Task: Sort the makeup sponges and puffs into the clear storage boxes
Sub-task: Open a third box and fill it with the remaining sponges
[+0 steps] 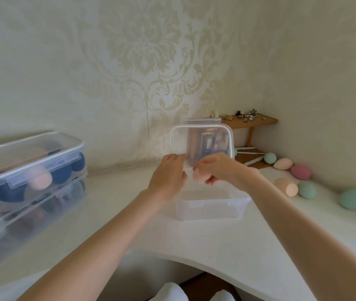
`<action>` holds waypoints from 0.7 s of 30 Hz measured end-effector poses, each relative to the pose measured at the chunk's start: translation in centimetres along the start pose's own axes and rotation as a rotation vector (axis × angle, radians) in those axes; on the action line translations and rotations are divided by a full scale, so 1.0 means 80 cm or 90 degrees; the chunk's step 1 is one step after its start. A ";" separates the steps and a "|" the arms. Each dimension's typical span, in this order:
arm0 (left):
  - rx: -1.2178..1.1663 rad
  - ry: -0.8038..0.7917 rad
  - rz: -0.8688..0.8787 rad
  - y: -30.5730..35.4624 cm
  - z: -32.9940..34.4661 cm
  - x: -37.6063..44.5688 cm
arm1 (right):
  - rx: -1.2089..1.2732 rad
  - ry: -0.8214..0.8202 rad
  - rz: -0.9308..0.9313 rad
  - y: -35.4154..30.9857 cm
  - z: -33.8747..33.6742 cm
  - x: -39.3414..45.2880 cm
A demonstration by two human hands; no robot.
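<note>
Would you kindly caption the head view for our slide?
Right hand holds a pink sponge above the open clear box; left hand steadies its lid.

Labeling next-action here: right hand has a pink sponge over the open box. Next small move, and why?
Probably lower and release. The right hand grips the pink sponge just above the open clear box, which looks empty; the left hand holds nothing that I can see.

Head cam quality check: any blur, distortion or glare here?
Head view: soft, even light, no hard shadows. Wide-angle warp bends the table edge and stretches both forearms. The stacked boxes at left are smeared. The lid shows reflections, so what's behind it is unclear. The pink sponge in the right hand is slightly soft.
</note>
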State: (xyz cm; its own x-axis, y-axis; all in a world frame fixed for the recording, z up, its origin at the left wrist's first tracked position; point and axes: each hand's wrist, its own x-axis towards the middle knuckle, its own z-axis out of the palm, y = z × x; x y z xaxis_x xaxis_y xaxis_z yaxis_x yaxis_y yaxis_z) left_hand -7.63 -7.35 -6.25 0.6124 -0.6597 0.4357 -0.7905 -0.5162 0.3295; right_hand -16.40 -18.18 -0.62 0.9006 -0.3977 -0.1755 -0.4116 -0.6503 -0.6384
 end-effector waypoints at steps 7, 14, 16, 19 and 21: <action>-0.194 -0.035 0.000 -0.013 -0.013 -0.002 | -0.006 0.063 -0.051 0.013 0.030 0.020; -0.237 -0.252 0.026 -0.017 -0.031 0.010 | -0.149 0.088 -0.056 0.004 0.044 0.030; -0.205 -0.275 0.046 -0.015 -0.032 0.014 | -0.122 0.088 -0.051 0.005 0.043 0.030; -0.137 -0.275 0.042 -0.010 -0.033 0.021 | -0.073 0.054 -0.060 0.012 0.035 0.026; -0.060 -0.254 0.065 -0.010 -0.030 0.026 | -0.022 0.014 -0.087 0.015 0.017 0.019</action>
State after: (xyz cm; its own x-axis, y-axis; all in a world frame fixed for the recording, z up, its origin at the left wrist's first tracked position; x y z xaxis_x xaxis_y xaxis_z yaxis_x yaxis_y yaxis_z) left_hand -5.75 -7.00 -3.57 0.4708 -0.8743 0.1185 -0.8337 -0.3968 0.3841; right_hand -15.35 -18.67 -2.66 0.9454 -0.3177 -0.0728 -0.2908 -0.7212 -0.6287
